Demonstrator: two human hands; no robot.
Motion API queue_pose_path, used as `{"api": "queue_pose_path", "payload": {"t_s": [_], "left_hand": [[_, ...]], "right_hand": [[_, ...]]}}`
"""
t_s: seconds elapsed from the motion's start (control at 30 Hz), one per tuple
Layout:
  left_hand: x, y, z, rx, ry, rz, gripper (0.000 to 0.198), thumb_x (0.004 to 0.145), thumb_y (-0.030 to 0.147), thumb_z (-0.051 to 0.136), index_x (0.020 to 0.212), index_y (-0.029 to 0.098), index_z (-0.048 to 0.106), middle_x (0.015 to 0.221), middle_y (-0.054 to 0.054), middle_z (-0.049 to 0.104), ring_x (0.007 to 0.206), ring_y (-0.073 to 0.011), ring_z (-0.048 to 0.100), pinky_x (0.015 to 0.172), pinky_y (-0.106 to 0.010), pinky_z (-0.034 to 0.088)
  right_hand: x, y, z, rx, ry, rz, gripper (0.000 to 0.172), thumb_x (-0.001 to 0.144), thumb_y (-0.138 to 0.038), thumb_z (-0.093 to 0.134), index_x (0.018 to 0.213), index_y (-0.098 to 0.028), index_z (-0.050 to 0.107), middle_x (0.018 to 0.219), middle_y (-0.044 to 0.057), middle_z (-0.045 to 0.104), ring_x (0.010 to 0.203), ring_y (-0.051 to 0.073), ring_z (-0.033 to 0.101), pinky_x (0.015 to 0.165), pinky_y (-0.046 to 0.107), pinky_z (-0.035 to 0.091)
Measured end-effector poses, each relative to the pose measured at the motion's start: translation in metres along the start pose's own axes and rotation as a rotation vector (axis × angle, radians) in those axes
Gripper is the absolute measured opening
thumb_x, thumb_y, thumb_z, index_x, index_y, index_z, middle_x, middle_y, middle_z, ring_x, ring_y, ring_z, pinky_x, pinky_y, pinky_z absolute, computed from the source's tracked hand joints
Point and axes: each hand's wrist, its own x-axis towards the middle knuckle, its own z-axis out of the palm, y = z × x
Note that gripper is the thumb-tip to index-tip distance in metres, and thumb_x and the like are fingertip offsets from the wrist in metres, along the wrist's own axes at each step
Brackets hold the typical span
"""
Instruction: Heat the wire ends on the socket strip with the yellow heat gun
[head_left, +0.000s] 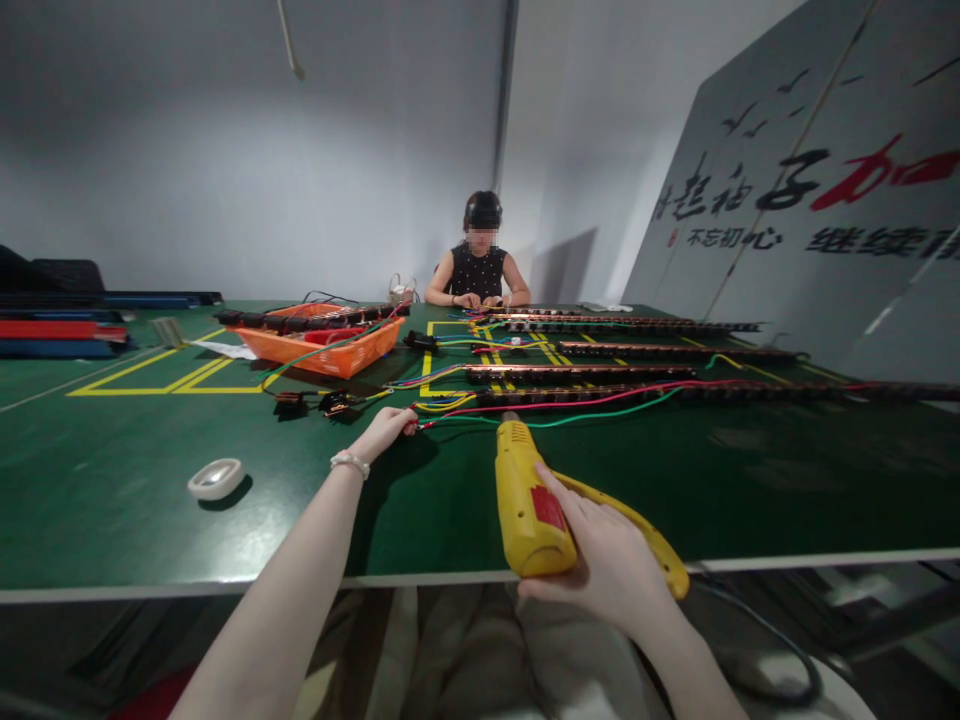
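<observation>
1. pinching: the left hand [390, 430] has its fingers closed together at the wire ends [422, 426], left of centre. which strands lie inside the grip cannot be told.
2. right hand [607, 545]: wrapped round the heat gun [529, 500], nozzle pointing to the far side, thumb lying along the body near the label. whether the trigger is pressed cannot be seen.
3. wires: the green wire [592, 421] and red wire [570, 401] run right from the left hand; the green one passes close by the nozzle. contact not clear.
4. step in hand (judged): the gun is readied for heating at the wire ends; the nozzle sits to their right, apart from the left fingers.
5. next move (judged): calls for turning the nozzle left onto the held ends, left hand steady, fingers and neighbouring wires out of the hot air.
6. beyond the hands: the near strip [720, 394], dark with a coppery sheen, reaches to the right; other strips lie farther off. orange basket [341, 357] far left, loaded; white ring [217, 479] near left on the green table [120, 500].
7. far side: a co-worker [480, 272] seated, both hands at wires.
</observation>
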Motion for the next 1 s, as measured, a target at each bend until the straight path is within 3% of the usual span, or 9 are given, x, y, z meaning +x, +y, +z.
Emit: {"api": "queue_pose_path", "payload": {"t_s": [0.23,0.5,0.7,1.0], "left_hand": [[-0.001,0.002,0.000,-0.114,0.046,0.017,0.036,0.069,0.040,0.053,0.041,0.021,0.038,0.050,0.000,0.049,0.056,-0.0133,0.044,0.063,-0.029,0.034],[0.002,-0.001,-0.001,-0.122,0.074,0.016,0.036,0.069,0.040,0.053,0.043,0.021,0.037,0.054,0.000,0.050,0.060,-0.0139,0.045,0.066,-0.029,0.035],[0.002,-0.001,-0.002,-0.088,0.089,-0.011,0.036,0.068,0.041,0.053,0.042,0.021,0.037,0.054,-0.001,0.051,0.061,-0.0148,0.047,0.066,-0.028,0.037],[-0.002,0.003,0.000,-0.039,0.105,0.004,0.035,0.065,0.043,0.053,0.042,0.022,0.038,0.051,-0.002,0.052,0.059,-0.0156,0.048,0.065,-0.030,0.040]], "right_hand": [[-0.007,0.000,0.005,-0.078,0.083,0.016,0.120,0.051,-0.062,0.075,0.147,-0.021,0.016,0.110,0.009,0.064,0.090,0.027,0.062,0.080,0.041,0.047],[-0.009,-0.004,0.011,-0.168,0.104,0.011,0.113,0.061,-0.074,0.060,0.147,-0.014,0.018,0.101,0.010,0.066,0.085,0.026,0.062,0.073,0.037,0.048],[-0.002,-0.032,0.028,-0.188,0.165,0.080,0.115,0.058,-0.081,0.055,0.145,-0.014,0.022,0.092,0.011,0.063,0.080,0.027,0.059,0.074,0.040,0.045],[0.018,-0.081,0.042,-0.133,0.073,0.036,0.124,0.050,-0.077,0.065,0.145,-0.009,0.023,0.090,0.011,0.058,0.081,0.028,0.056,0.073,0.042,0.044]]}}
